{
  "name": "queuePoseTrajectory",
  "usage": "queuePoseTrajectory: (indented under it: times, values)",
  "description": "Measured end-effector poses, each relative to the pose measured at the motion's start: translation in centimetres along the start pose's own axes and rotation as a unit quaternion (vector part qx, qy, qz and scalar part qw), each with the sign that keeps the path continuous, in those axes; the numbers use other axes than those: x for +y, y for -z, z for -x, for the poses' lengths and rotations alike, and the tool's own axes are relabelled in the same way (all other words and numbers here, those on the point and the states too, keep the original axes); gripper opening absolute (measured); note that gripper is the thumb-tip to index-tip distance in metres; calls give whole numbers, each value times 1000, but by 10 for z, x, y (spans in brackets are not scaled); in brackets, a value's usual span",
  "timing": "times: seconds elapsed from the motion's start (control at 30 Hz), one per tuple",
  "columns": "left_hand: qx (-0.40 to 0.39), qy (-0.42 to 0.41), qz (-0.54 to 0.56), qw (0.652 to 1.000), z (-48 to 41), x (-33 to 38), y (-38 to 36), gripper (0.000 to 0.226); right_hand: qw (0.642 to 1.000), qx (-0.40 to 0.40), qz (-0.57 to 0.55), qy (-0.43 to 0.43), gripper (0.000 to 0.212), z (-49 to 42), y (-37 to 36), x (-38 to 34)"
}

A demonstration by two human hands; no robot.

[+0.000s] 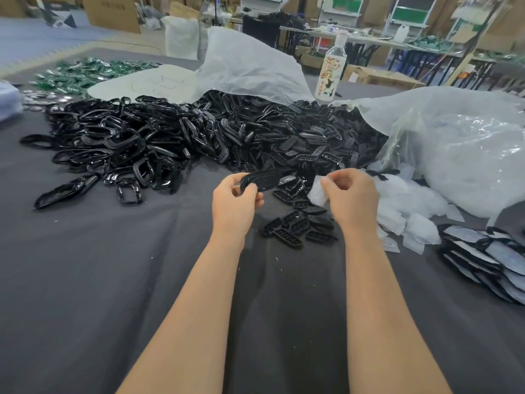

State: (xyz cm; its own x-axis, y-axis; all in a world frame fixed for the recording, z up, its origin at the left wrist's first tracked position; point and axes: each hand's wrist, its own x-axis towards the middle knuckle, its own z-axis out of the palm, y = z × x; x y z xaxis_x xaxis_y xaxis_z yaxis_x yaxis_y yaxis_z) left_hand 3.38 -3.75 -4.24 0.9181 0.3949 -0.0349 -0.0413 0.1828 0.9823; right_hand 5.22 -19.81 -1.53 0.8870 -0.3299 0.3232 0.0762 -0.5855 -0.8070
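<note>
My left hand (235, 201) grips a glossy black oval plastic shell (264, 179) by its left end, held just above the dark table cloth (99, 280). My right hand (350, 196) pinches a small white translucent bag (318, 191) with curled fingers, a short gap to the right of the shell. Below both hands lies a small cluster of black ribbed inserts (298, 226). A large heap of black frames and inserts (199, 135) spreads across the table behind my hands.
White plastic sacks (454, 149) lie open at the right, with loose small bags (412, 214) beneath. Stacked bagged black parts (488, 260) sit at the right edge. A labelled bottle (331, 69) stands behind the heap. Green parts (85, 72) lie far left.
</note>
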Motion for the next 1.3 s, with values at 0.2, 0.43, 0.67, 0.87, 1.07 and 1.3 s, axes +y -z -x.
queuePoseTrajectory:
  times: [0.2, 0.43, 0.67, 0.87, 1.07, 1.3]
  values:
    - [2, -5, -1, 1000, -1, -1, -4, 25, 999, -29, -26, -37, 10, -1, -19, 0]
    - [5, -5, 2, 1000, -3, -3, -7, 21, 990, 16, -128, -49, 15, 4, -25, -4]
    - [18, -14, -10, 1000, -5, -6, -9, 20, 876, -124, -425, -190, 20, 11, -27, -22]
    - [24, -18, -28, 999, -6, -7, -8, 22, 916, -134, -356, -128, 10, 11, -28, -20]
    - [15, -17, -31, 999, -6, -7, -8, 23, 963, -111, -247, -17, 13, 14, -32, -14]
    - [2, -14, -27, 1000, -4, -4, -9, 27, 950, -137, -282, 1, 15, 12, -26, -12]
